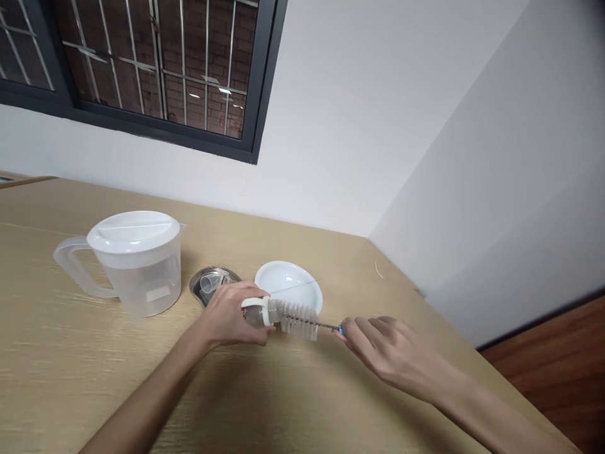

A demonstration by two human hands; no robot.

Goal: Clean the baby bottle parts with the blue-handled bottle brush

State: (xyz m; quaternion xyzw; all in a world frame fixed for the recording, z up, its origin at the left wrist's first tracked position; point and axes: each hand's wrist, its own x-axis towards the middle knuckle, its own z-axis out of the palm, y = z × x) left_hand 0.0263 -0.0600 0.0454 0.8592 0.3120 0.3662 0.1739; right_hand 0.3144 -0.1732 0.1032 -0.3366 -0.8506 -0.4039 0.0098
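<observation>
A small clear bottle w/ white handle is held in the L hand, above the table, near a white bowl. A brush is gripped by the R hand, bristles being at the bottle's mouth. A lidded jug is seen at L.

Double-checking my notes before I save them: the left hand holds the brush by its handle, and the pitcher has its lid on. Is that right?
Not quite: the head view shows the right hand holding the brush by its handle. The pitcher does have its lid on.
</observation>
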